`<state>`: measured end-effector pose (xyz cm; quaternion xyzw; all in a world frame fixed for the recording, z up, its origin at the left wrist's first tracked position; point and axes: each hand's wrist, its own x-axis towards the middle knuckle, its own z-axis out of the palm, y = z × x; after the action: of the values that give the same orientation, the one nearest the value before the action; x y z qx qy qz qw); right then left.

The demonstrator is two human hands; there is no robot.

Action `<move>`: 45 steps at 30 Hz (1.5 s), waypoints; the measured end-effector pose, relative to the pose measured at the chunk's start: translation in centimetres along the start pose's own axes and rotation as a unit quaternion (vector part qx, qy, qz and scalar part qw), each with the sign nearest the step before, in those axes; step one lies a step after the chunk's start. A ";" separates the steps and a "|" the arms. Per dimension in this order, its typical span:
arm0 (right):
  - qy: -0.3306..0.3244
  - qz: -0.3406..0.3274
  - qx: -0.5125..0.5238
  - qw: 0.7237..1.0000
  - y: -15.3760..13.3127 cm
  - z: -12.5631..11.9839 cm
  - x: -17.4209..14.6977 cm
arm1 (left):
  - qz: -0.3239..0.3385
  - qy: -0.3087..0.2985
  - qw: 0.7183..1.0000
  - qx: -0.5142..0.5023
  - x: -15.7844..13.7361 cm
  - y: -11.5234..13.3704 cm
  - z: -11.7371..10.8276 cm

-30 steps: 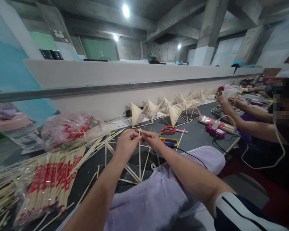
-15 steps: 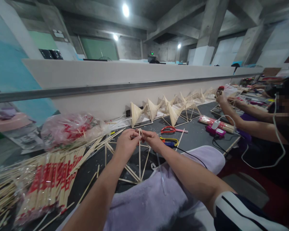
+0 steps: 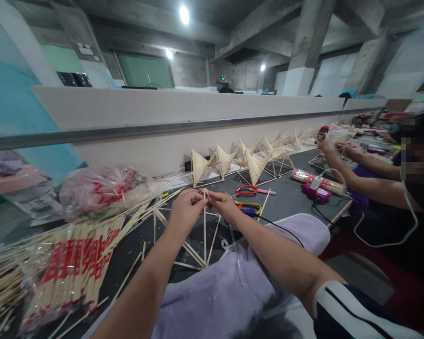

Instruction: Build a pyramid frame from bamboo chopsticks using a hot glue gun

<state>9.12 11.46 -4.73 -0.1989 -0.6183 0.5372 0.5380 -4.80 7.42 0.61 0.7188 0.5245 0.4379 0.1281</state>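
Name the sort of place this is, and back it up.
Probably a shared craft workshop: stick models stand along a long dark table, packs of sticks lie on it, and another person's arms reach over it too.

A frame (image 3: pixel 204 242) of thin, pale wooden sticks sits at the lower center of the picture, open-sided and partly hidden. One stick (image 3: pixel 205 226) stands nearly upright at its front. At that stick's foot, several others meet in a joint (image 3: pixel 205 266) and spread left and right. Another corner (image 3: pixel 156 212) shows farther left, higher in the picture.
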 end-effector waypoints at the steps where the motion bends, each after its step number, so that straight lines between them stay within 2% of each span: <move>1: 0.001 0.000 0.000 1.000 0.0 0.0 0.0 | 0.000 0.000 1.000 0.000 0.0 0.0 0.0; 23: 0.001 0.011 -0.027 1.000 -0.3 0.0 0.0 | -0.001 -0.001 1.000 0.014 0.0 0.2 -0.1; 45: -0.017 -0.009 -0.020 1.000 0.2 -0.2 0.0 | -0.001 -0.005 1.000 0.013 0.0 0.5 -0.2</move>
<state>9.25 11.60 -4.90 -0.1953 -0.6397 0.5233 0.5280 -4.63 7.12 1.08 0.7224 0.5300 0.4271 0.1218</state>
